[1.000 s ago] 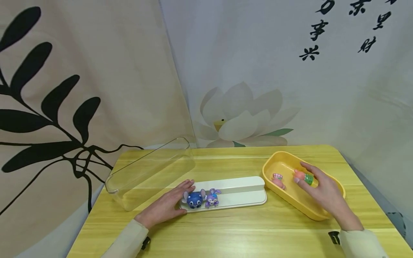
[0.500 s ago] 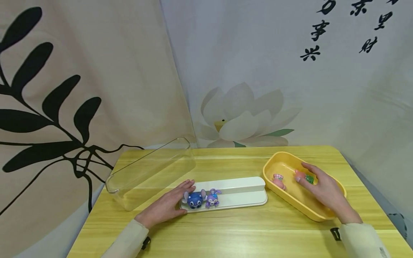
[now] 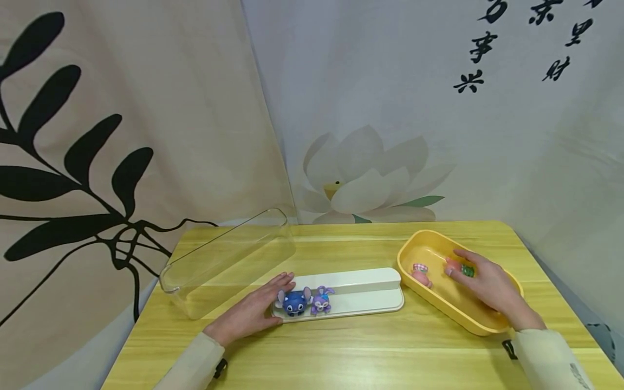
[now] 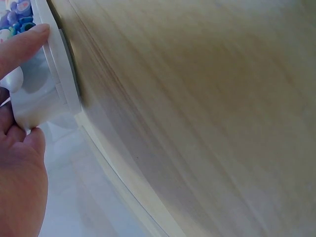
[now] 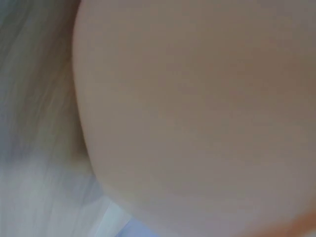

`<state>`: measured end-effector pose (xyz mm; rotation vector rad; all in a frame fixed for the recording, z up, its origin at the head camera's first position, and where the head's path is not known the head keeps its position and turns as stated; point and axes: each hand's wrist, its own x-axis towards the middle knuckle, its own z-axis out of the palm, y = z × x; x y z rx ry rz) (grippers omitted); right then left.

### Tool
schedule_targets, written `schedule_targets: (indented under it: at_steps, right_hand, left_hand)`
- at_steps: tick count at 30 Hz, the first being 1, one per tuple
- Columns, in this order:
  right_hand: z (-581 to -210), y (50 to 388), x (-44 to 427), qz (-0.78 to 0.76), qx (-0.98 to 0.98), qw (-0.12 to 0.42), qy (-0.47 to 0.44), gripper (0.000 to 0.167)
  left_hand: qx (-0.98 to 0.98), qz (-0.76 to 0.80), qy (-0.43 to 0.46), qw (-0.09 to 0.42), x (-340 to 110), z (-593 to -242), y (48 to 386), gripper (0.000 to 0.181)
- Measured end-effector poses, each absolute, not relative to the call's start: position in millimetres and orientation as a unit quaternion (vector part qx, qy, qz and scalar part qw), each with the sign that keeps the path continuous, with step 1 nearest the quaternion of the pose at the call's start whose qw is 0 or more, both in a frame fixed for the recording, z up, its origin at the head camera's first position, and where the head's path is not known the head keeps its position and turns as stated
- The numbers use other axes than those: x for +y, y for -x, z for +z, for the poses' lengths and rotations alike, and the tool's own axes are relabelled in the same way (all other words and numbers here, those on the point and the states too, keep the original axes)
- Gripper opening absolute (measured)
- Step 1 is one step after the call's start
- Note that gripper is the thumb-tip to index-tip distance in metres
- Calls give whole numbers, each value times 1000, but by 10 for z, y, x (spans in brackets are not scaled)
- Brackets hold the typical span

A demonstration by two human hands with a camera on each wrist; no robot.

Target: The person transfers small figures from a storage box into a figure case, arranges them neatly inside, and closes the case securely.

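My left hand (image 3: pixel 253 310) holds the left end of a long white stepped base (image 3: pixel 370 298), thumb at its front edge and fingers at the back. On that end stand a blue big-eared figurine (image 3: pixel 294 303) and a purple long-eared figurine (image 3: pixel 320 300), side by side. In the left wrist view, the thumb (image 4: pixel 24 45) lies against the base's rim. Inside a yellow tray (image 3: pixel 441 304), my right hand (image 3: pixel 493 287) pinches a pink-and-green figurine (image 3: pixel 454 264), partly hidden by the fingers. A pink figurine (image 3: pixel 421 275) lies to its left. Skin fills most of the right wrist view.
A clear cover (image 3: pixel 229 262) lies tilted on the wooden table (image 3: pixel 317 352), behind and left of the base. The tray's left edge is close to the base's right end. A printed curtain (image 3: pixel 365 108) hangs behind the table.
The right hand has shifted slightly over the pink-and-green figurine, which has turned a little and is more covered by the fingers. The left hand and the base stay put.
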<state>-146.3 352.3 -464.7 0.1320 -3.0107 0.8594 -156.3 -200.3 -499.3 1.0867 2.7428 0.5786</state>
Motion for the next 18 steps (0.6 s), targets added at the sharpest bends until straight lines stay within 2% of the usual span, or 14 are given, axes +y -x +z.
schedule_targets:
  at_steps: [7,18]
  right_hand:
    - [-4733,1502,3523,251,-965,28,-68,72]
    - [-4780,1564,3497,219,-972,31,-83,73]
  left_hand:
    - [910,190,-362,64,-2002,-4990,1562,87]
    - [910,191,-364,63,-2004,-4996,1563,87]
